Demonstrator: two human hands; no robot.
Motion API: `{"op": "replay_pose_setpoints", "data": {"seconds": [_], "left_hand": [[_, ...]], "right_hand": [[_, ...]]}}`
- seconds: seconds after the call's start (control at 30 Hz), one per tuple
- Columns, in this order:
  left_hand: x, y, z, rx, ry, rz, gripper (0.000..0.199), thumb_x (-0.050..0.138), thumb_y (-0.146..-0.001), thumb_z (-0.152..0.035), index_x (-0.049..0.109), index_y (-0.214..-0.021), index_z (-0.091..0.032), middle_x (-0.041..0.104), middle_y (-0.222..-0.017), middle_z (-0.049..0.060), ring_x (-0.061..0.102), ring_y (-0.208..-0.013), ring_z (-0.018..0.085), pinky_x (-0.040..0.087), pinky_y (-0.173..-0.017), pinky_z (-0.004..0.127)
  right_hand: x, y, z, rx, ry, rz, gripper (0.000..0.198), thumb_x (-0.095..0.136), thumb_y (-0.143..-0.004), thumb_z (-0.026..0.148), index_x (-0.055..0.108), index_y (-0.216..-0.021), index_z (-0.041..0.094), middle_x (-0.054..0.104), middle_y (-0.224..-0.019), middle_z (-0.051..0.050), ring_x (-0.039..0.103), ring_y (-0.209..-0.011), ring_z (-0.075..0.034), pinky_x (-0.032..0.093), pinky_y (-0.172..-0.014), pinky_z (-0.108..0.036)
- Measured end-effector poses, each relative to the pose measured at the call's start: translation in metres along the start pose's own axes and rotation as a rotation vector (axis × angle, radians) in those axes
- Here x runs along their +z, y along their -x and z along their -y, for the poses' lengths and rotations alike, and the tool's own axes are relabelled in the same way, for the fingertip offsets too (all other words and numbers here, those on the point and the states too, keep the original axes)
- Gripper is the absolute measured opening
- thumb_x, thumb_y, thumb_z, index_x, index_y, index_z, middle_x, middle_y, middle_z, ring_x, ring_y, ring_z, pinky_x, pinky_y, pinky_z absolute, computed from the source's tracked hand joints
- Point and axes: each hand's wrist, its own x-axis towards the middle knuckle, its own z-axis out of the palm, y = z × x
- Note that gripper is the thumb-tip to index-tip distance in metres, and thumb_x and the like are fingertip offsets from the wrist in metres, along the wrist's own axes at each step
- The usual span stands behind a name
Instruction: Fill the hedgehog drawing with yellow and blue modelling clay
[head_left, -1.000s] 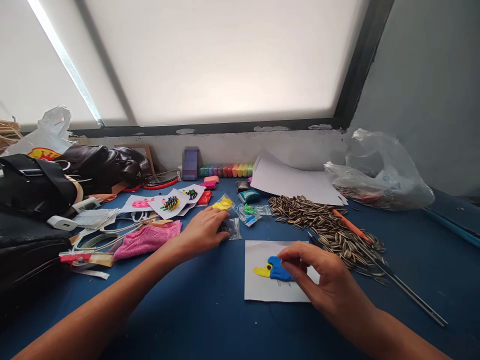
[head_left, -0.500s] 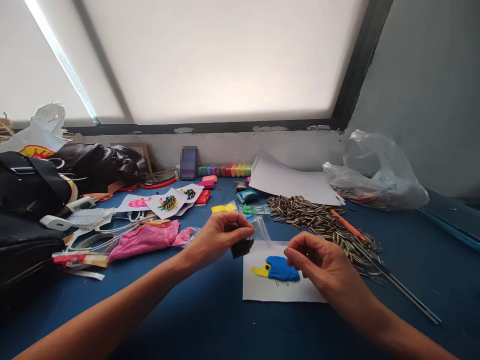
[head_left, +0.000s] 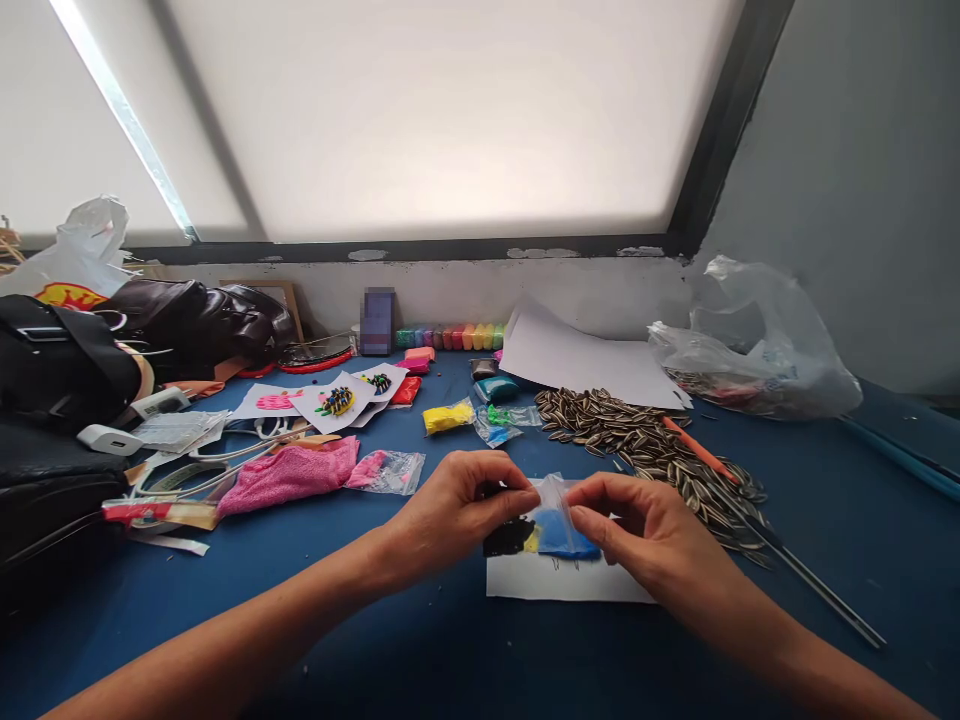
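Between my hands hangs a small clear plastic bag with black clay in its left end. My left hand pinches the bag near the black clay. On the other side, my right hand has thumb and forefinger closed at the bag's right edge. Below them lies a white sheet bearing a blue clay body with short drawn legs. The bag covers part of this figure, and its yellow clay part shows only in a small patch.
Sunflower seeds are heaped at the right, with an orange-handled tool on them. Bagged yellow clay sits behind my hands. A pink cloth and cables lie left, near black bags. White paper rests at the back.
My left hand has moved right with the bag of black clay, over the clay figure. My right hand, formerly apart from the bag, now meets its right edge.
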Motion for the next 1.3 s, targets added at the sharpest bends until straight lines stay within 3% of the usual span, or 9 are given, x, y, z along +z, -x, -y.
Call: {"op": "replay_pose_setpoints", "data": {"seconds": [0.1, 0.23, 0.4, 0.53, 0.7, 0.83, 0.97, 1.07, 1.3], "left_hand": [[0.002, 0.002, 0.0, 0.059, -0.048, -0.007, 0.023, 0.064, -0.085, -0.033, 0.07, -0.073, -0.013, 0.058, -0.074, 0.002, 0.049, -0.063, 0.01, 0.039, -0.055, 0.021], [0.004, 0.002, 0.001, 0.058, -0.064, -0.024, 0.024, 0.063, -0.086, -0.033, 0.071, -0.073, -0.014, 0.059, -0.074, 0.003, 0.051, -0.063, 0.01, 0.04, -0.054, 0.02], [0.006, 0.001, 0.002, -0.081, 0.015, 0.01, 0.025, 0.065, -0.083, -0.037, 0.069, -0.076, -0.013, 0.054, -0.06, -0.001, 0.046, -0.052, 0.008, 0.037, -0.047, 0.019], [0.007, 0.001, 0.003, -0.17, 0.147, 0.049, 0.028, 0.066, -0.082, -0.04, 0.068, -0.079, -0.012, 0.054, -0.057, -0.002, 0.048, -0.049, 0.009, 0.039, -0.047, 0.021], [0.005, 0.0, 0.002, -0.124, 0.181, 0.066, 0.023, 0.068, -0.082, -0.033, 0.072, -0.084, -0.01, 0.065, -0.072, 0.004, 0.055, -0.063, 0.01, 0.043, -0.059, 0.022], [0.005, 0.0, -0.001, -0.143, 0.316, 0.154, 0.02, 0.072, -0.077, -0.026, 0.07, -0.089, -0.01, 0.062, -0.069, 0.0, 0.051, -0.06, 0.008, 0.04, -0.057, 0.022], [0.006, 0.001, 0.0, -0.182, 0.322, 0.155, 0.027, 0.075, -0.073, -0.023, 0.067, -0.095, -0.01, 0.062, -0.07, 0.001, 0.052, -0.061, 0.01, 0.04, -0.059, 0.024], [0.006, 0.0, 0.003, -0.19, 0.3, 0.122, 0.032, 0.073, -0.073, -0.025, 0.064, -0.1, -0.01, 0.062, -0.072, 0.001, 0.054, -0.064, 0.012, 0.042, -0.062, 0.026], [0.003, -0.004, 0.007, -0.159, 0.315, 0.087, 0.026, 0.071, -0.073, -0.024, 0.065, -0.094, -0.01, 0.064, -0.08, 0.004, 0.059, -0.071, 0.014, 0.047, -0.07, 0.03]], "right_hand": [[0.001, 0.0, -0.003, 0.004, 0.083, -0.053, 0.021, 0.065, -0.083, 0.041, 0.07, -0.085, 0.021, 0.064, -0.07, 0.001, 0.052, -0.057, -0.012, 0.044, -0.05, -0.023], [0.004, 0.005, -0.005, -0.089, 0.16, -0.137, 0.016, 0.066, -0.082, 0.038, 0.068, -0.079, 0.022, 0.061, -0.065, 0.002, 0.053, -0.058, -0.013, 0.045, -0.052, -0.025], [0.006, 0.008, -0.006, -0.161, 0.137, -0.066, 0.013, 0.066, -0.085, 0.033, 0.073, -0.085, 0.023, 0.066, -0.075, 0.0, 0.058, -0.066, -0.014, 0.047, -0.059, -0.026], [0.006, 0.005, -0.008, -0.179, 0.107, 0.0, 0.021, 0.058, -0.091, 0.034, 0.076, -0.095, 0.025, 0.069, -0.088, -0.003, 0.062, -0.079, -0.017, 0.049, -0.067, -0.03], [0.004, 0.003, -0.006, -0.138, 0.083, -0.001, 0.021, 0.059, -0.09, 0.037, 0.077, -0.089, 0.026, 0.064, -0.085, -0.002, 0.057, -0.072, -0.015, 0.047, -0.065, -0.029], [0.003, 0.003, -0.002, -0.096, -0.036, 0.001, 0.02, 0.065, -0.085, 0.04, 0.075, -0.079, 0.024, 0.066, -0.093, -0.002, 0.06, -0.082, -0.016, 0.049, -0.072, -0.028], [0.003, 0.004, -0.002, 0.027, -0.116, 0.053, 0.021, 0.069, -0.082, 0.042, 0.072, -0.077, 0.022, 0.062, -0.075, 0.001, 0.052, -0.065, -0.012, 0.044, -0.058, -0.023], [0.001, 0.003, -0.004, 0.027, -0.08, 0.022, 0.019, 0.071, -0.081, 0.042, 0.072, -0.081, 0.023, 0.062, -0.073, 0.002, 0.05, -0.064, -0.012, 0.043, -0.058, -0.024], [-0.008, 0.003, 0.001, -0.072, 0.109, -0.001, 0.025, 0.061, -0.088, 0.047, 0.075, -0.093, 0.026, 0.068, -0.095, -0.003, 0.061, -0.092, -0.021, 0.049, -0.078, -0.032]]}}
